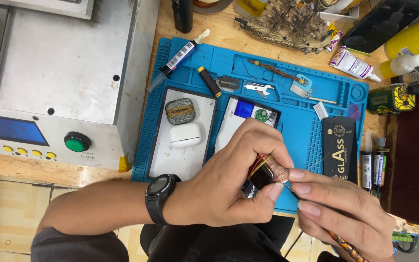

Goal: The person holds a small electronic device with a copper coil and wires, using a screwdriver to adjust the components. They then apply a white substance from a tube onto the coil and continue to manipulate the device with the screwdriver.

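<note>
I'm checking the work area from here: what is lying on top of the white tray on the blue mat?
On the white tray lie a small oval tin and a white earbud case. The tray's lower right corner is hidden by the left hand.

A light wooden workbench (pixel 229 34) carries a blue silicone repair mat (pixel 297 123) at its middle. Left of the mat stands a grey metal machine box (pixel 59 73) with a green round button. Beyond the mat lie a small wooden ship model (pixel 287 24) and a white glue tube (pixel 352 64). Small bottles (pixel 373 162) stand to the right.
</note>
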